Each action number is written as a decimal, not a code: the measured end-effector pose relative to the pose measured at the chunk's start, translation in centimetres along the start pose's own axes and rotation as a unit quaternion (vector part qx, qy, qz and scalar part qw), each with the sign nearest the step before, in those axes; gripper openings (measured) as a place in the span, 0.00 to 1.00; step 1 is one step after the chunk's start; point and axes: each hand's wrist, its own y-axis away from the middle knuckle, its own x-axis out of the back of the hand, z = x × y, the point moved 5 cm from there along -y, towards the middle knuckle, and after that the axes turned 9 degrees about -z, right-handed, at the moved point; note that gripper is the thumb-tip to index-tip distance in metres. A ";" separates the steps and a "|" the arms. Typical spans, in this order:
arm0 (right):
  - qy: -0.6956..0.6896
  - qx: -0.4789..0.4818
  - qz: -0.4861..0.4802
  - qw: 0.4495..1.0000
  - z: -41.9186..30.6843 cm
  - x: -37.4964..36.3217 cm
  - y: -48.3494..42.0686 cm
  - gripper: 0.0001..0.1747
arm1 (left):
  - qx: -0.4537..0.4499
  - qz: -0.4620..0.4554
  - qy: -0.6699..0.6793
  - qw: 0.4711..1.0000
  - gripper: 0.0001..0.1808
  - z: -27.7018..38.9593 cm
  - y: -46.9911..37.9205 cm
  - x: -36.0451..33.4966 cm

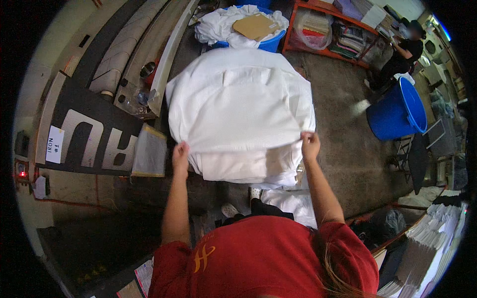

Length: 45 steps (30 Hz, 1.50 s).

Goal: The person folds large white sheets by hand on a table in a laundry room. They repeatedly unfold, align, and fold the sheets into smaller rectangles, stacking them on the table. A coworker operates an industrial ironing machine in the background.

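A large white cloth (238,108) is spread over a broad pile of white fabric before me. My left hand (181,153) pinches the cloth's near left edge between thumb and fingers. The near right edge is gripped in my right hand (310,145). Between both hands the edge runs nearly straight, with light creases across the cloth. Below that edge, folded white linen (238,165) shows on the near side of the pile. What holds the pile up is hidden under the fabric.
To the left stands a long roller ironing machine (123,48). Beyond the pile, a blue tub (271,45) overflows with white linen under a cardboard piece (256,27). An orange shelf (290,26) and a blue bin (397,111) stand right, near another person (406,52). Stacked linen (425,238) lies lower right.
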 end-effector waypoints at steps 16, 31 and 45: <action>0.270 -0.072 -0.036 0.959 6.9 1.2 8.0 0.07 | 0.041 -0.014 -0.111 0.993 0.24 -13.3 8.5 -0.7; 0.546 0.043 -0.260 0.795 3.6 -7.3 8.3 0.35 | 0.204 0.207 -0.140 0.946 0.41 -19.5 5.5 -3.6; 0.321 0.341 -0.344 0.814 -6.9 -13.0 13.2 0.31 | 0.192 0.098 0.095 0.972 0.23 -18.2 16.2 -0.1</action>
